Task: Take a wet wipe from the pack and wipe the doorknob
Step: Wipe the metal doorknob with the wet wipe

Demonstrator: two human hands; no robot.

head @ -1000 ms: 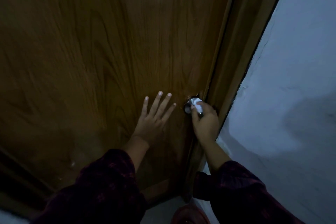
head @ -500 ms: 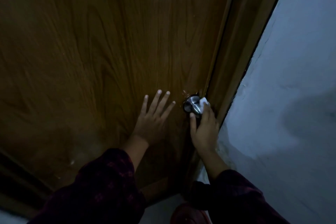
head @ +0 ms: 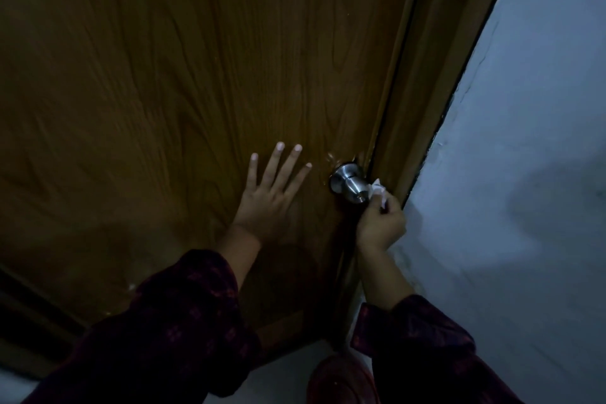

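A round silver doorknob sticks out near the right edge of a brown wooden door. My right hand is closed around a crumpled white wet wipe, which touches the knob's lower right side. My left hand lies flat on the door left of the knob, fingers spread, holding nothing. The wipe pack is not in view.
The wooden door frame runs beside the knob, with a pale blue-white wall to its right. Dark patterned sleeves cover both forearms. A reddish object shows at the bottom, low on the floor.
My right hand has slid off the top of the knob, down and to its right with the wipe, so the metal knob is now uncovered. My left hand has stayed flat on the door.
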